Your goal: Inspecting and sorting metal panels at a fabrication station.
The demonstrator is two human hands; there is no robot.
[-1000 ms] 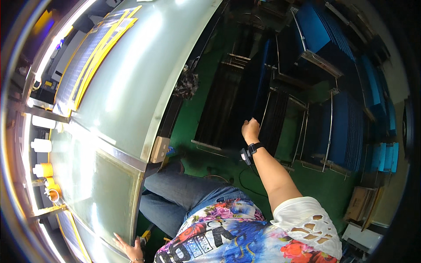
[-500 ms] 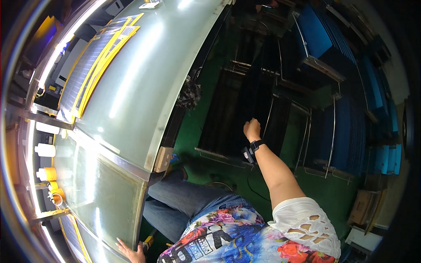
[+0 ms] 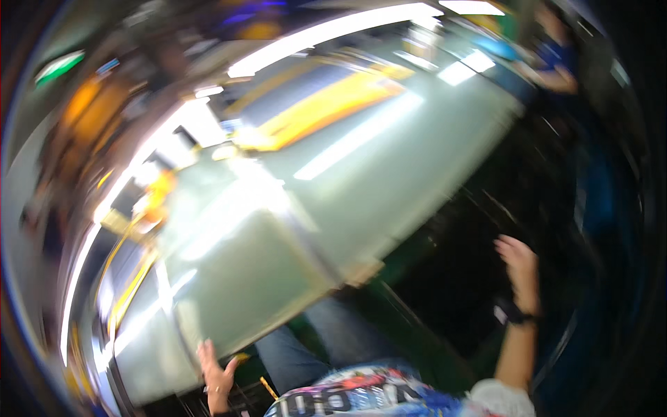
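Observation:
My left hand [image 3: 215, 379] is at the near edge of a pale glass-like tabletop [image 3: 257, 288], its thumb and fingers apart and holding nothing. Whether it touches the edge is hard to tell through the blur. My right hand [image 3: 520, 267], with a black device [image 3: 513, 311] strapped at the wrist, hangs over the dark area to the right of the table. Its fingers are loosely stretched out, and nothing shows in them.
Flat dark panels with yellow edging [image 3: 326, 104] lie on the table's far part. Bright tube lights [image 3: 333, 38] run along its back, near blurred orange and white items [image 3: 156, 194]. At far right stands another person in a blue top [image 3: 556, 59]. Dark racks fill the right side.
The view has swung left, showing more of the table and another person. My right hand has gone from a closed fist to loosened fingers. My left hand stays by the table edge.

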